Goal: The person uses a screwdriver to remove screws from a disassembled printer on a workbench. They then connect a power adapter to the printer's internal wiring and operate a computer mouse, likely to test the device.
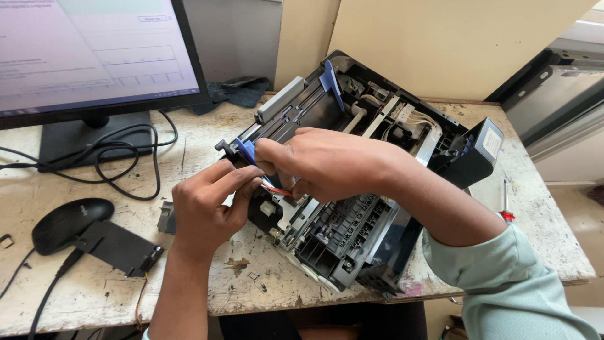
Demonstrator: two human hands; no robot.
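An opened printer lies on a worn white table, its covers off and its black frame, white tubes and rails bare. Its long axis runs diagonally, from the near middle of the table up and away to the right; the near end overhangs the table's front edge a little. A blue tab stands up at the far side and another blue tab sits at the printer's left corner.

Both hands meet at that left corner. The left hand comes up from below, fingers bent and pinched on a thin red wire at a small black and white part. The right hand reaches across from the right, in a pale green sleeve, fingers curled down over the same spot; whether it grips the wire cannot be told.

To the left lie a black mouse, a flat black plate and looped cables under a monitor. A red-handled screwdriver lies at the right, well apart.
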